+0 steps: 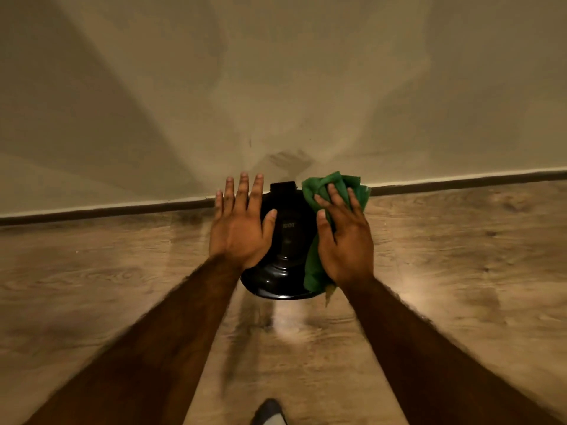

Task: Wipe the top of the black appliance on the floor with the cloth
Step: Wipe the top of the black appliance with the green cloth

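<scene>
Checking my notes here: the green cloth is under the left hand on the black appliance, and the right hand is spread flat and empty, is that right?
Not quite. The head view shows the green cloth under the right hand; it is the left hand that is spread flat and empty on the black appliance.

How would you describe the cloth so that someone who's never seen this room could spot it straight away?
Find the dark baseboard where wall meets wooden floor; against it sits a glossy black appliance. The cloth is draped over its right side under the right hand, the only bright green thing here.
</scene>
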